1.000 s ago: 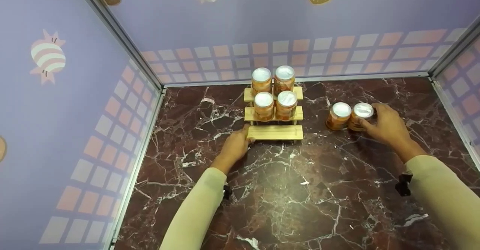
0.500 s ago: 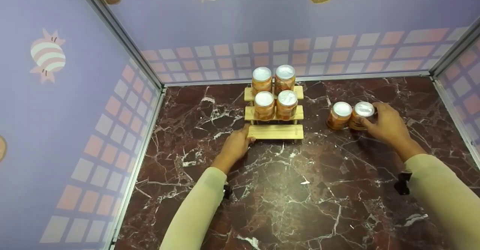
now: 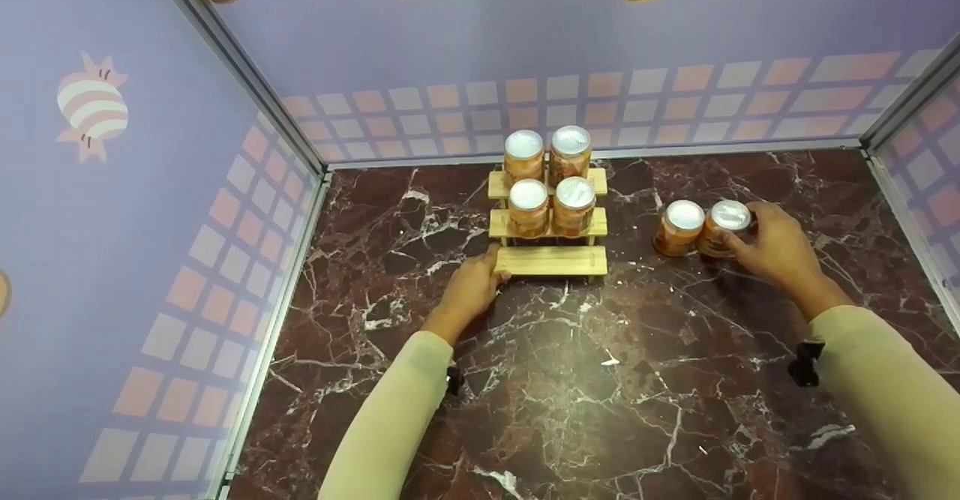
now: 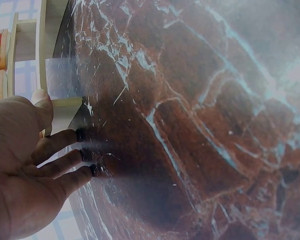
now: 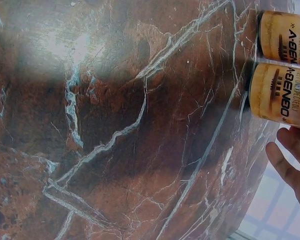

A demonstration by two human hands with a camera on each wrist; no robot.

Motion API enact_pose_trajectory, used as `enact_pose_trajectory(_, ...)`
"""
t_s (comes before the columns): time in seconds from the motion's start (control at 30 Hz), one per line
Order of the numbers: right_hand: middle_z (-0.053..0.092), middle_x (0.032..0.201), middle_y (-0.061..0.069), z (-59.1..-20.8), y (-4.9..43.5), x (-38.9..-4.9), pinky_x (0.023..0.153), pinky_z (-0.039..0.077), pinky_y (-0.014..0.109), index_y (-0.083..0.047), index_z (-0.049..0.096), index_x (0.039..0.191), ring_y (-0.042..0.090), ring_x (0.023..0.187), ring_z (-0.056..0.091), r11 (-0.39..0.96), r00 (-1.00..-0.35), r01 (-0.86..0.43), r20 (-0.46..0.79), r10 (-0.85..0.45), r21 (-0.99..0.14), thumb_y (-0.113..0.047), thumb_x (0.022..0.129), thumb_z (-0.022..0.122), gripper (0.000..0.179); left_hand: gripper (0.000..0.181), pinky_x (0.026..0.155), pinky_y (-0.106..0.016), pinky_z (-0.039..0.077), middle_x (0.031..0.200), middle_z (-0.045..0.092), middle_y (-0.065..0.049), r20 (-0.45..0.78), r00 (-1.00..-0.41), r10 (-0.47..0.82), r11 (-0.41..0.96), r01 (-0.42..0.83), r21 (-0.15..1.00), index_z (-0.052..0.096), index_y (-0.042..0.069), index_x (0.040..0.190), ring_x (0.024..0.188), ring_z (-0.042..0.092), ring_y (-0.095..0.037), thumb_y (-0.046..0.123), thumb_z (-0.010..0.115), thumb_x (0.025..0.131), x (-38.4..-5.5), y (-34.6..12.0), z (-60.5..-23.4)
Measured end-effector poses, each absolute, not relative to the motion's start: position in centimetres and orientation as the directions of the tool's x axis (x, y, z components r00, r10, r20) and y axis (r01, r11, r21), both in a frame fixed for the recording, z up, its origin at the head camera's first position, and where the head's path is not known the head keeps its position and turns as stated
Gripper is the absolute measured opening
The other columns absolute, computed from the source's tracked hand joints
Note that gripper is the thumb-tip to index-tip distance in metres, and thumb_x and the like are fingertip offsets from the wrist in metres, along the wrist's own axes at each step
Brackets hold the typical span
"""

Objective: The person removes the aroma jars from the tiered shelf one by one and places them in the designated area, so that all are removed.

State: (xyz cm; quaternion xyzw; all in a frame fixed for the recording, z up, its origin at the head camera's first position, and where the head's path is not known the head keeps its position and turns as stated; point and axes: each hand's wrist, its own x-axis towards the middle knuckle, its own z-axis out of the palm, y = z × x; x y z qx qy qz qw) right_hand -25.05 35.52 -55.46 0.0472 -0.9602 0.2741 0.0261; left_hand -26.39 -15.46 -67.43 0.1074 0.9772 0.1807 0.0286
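Note:
A small three-step wooden stand (image 3: 551, 261) stands near the back wall. Two orange cans with silvery lids are on its top step, and two more, one of them the front left can (image 3: 529, 211), are on the middle step; the lowest step is bare. My left hand (image 3: 470, 288) grips the left end of that lowest step, its thumb at the step's edge in the left wrist view. To the right, two matching cans stand upright side by side on the table. My right hand (image 3: 780, 254) holds the right can (image 3: 726, 236) between thumb and fingers; the left can (image 3: 679, 234) stands against it.
The table (image 3: 570, 395) is dark red marble with white veins. A lilac back wall (image 3: 480, 43) and a left side wall (image 3: 97, 223) with candy and check prints border it. Another wall rises at the right edge.
The head view has tilted a little, so everything sits slightly higher in the picture. Both hands, the stand and the cans keep their places.

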Motion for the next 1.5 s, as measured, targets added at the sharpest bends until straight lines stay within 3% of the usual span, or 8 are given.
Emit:
enact_pose_trajectory(0.23,0.058,0.131,0.041,-55.5,35.7,-25.0,0.104,0.047,0.077,0.020,0.052,0.142,0.060,0.118,0.059,0.838,-0.991,-0.126,0.101,-0.086,-0.531,-0.022,0.103,0.075,0.062,0.071,0.121,-0.055,0.053,0.156,0.066,-0.019,-0.005,-0.973,0.230,0.914,0.215,0.345,0.043,0.014,0.170,0.140,0.066,-0.043,0.049,0.062,0.111,-26.5,-15.5,-67.5)
enact_pose_trajectory(0.47,0.052,0.144,0.045,-55.6,36.0,-25.1,0.110,0.043,0.080,0.021,0.047,0.148,0.065,0.129,0.054,0.848,-0.996,-0.092,0.057,-0.073,-0.523,-0.029,0.107,0.072,0.069,0.070,0.118,-0.055,0.056,0.152,0.069,-0.019,0.024,-0.969,0.246,0.910,0.239,0.339,0.045,0.011,0.168,0.136,0.069,-0.043,0.046,0.064,0.111,-26.5,-15.5,-67.7)
enact_pose_trajectory(0.87,0.053,0.143,0.045,-55.2,36.0,-25.2,0.110,0.042,0.081,0.020,0.046,0.149,0.066,0.129,0.053,0.859,-0.997,-0.081,0.040,-0.071,-0.505,-0.035,0.107,0.072,0.073,0.071,0.116,-0.056,0.056,0.149,0.071,-0.020,0.024,-0.970,0.241,0.910,0.234,0.343,0.045,0.010,0.168,0.134,0.070,-0.043,0.047,0.065,0.110,-26.4,-15.5,-67.6)
enact_pose_trajectory(1.2,0.053,0.145,0.043,-54.5,36.1,-24.9,0.102,0.047,0.080,0.017,0.047,0.151,0.061,0.122,0.057,0.856,-0.996,-0.086,0.054,-0.067,-0.510,-0.038,0.107,0.066,0.073,0.072,0.114,-0.057,0.057,0.149,0.071,-0.021,0.012,-0.973,0.232,0.909,0.221,0.353,0.044,0.011,0.168,0.132,0.070,-0.044,0.049,0.063,0.110,-26.4,-15.4,-67.6)
enact_pose_trajectory(1.5,0.054,0.147,0.036,-53.1,35.4,-25.1,0.108,0.043,0.079,0.011,0.049,0.153,0.061,0.131,0.053,0.867,-0.994,-0.098,0.083,-0.066,-0.488,-0.045,0.109,0.061,0.073,0.067,0.110,-0.057,0.060,0.142,0.074,-0.023,0.052,-0.967,0.250,0.900,0.251,0.356,0.048,0.011,0.164,0.126,0.073,-0.044,0.045,0.067,0.110,-26.6,-15.5,-67.9)
